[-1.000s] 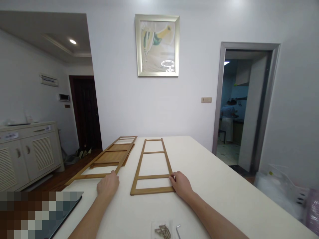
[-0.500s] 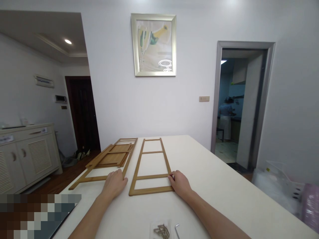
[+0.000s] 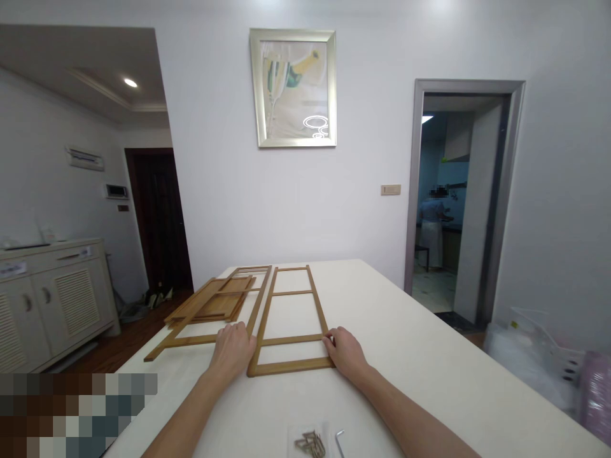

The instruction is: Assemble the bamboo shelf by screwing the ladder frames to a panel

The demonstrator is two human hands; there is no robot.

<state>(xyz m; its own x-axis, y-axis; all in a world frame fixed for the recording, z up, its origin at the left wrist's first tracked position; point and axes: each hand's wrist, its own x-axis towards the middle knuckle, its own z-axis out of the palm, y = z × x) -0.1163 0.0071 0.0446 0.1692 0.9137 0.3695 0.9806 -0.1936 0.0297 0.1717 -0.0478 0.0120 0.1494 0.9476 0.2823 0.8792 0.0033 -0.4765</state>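
Both forearms are bare to the frame's lower edge, with no sleeves showing. The left hand and right hand wear neither gloves, rings nor watch.

My left hand covers the near corner of the second wooden frame. A pixelated block masks the lower left corner. The bag of screws and hex key are cut off by the bottom edge — both my forearms too.

Both hands, left hand and right hand, rest flat against two wooden ladder frames on the table.
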